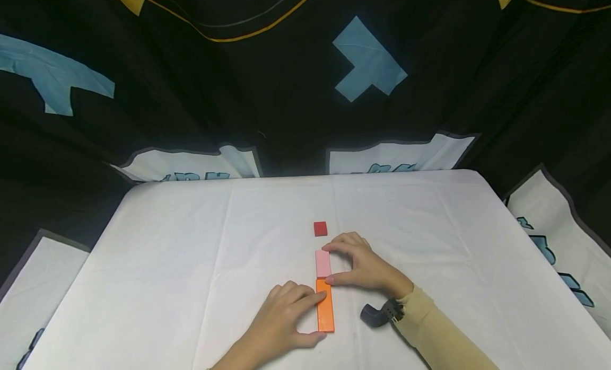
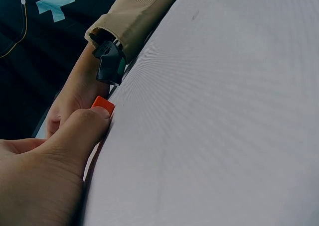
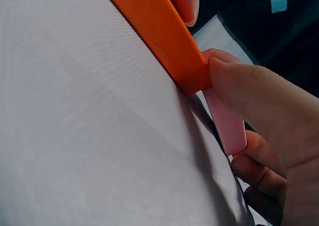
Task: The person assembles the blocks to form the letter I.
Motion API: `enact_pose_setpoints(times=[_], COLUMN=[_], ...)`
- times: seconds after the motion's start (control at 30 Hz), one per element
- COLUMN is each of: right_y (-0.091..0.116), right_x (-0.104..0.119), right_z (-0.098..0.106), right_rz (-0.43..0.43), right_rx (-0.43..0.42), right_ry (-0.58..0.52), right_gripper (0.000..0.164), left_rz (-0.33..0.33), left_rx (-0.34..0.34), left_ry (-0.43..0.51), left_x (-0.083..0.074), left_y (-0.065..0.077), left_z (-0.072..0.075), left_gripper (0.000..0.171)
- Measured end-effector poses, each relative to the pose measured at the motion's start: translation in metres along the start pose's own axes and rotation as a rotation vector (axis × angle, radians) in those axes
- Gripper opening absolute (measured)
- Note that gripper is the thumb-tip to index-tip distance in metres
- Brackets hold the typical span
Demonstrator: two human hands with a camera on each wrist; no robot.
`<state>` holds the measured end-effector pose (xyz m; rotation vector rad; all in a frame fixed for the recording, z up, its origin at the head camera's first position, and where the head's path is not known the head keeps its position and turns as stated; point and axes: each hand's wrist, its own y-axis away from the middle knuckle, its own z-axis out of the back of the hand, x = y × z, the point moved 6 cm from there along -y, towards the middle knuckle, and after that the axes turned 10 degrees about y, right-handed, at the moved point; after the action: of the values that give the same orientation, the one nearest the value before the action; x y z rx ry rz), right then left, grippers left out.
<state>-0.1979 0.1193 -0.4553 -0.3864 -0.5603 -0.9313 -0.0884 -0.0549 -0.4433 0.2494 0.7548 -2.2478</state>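
Note:
An orange rectangular block (image 1: 326, 313) and a shorter pink block (image 1: 322, 264) lie end to end in one line on the white-covered table. The left hand (image 1: 286, 318) holds the orange block lengthwise, its thumb at the near end and a fingertip on the upper part. In the left wrist view, the thumb presses the orange block's end (image 2: 102, 103). My right hand (image 1: 369, 266) grips the pink block between index finger at its far end and thumb at the seam. Seen from the right wrist, that thumb touches both the orange block (image 3: 159, 32) and the pink block (image 3: 227, 121).
Beyond the pink block, a small red square block (image 1: 320, 229) lies apart with a gap between. The white cloth (image 1: 157, 264) covers the table. Behind it hangs a dark curtain (image 1: 267, 105) with blue and yellow patches. A black wrist device (image 1: 382, 313) sits at the right sleeve.

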Motion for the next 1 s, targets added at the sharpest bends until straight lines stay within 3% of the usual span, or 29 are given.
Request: enact_pose_setpoints(times=[0.53,1.0], right_y=[0.0003,0.0015], right_x=[-0.0005,0.0041], right_z=[-0.0016,0.001], right_rz=[-0.027,-0.002], right_rx=[0.015,0.003], right_ry=[0.016,0.032], right_gripper=[0.059,0.058], left_rz=[-0.023,-0.036], left_rx=[-0.027,-0.037], left_ry=[0.001,0.001], left_x=[-0.001,-0.0013], left_y=[-0.0001,-0.0002], left_z=[0.0008,0.0017], left_gripper=[0.061,0.06])
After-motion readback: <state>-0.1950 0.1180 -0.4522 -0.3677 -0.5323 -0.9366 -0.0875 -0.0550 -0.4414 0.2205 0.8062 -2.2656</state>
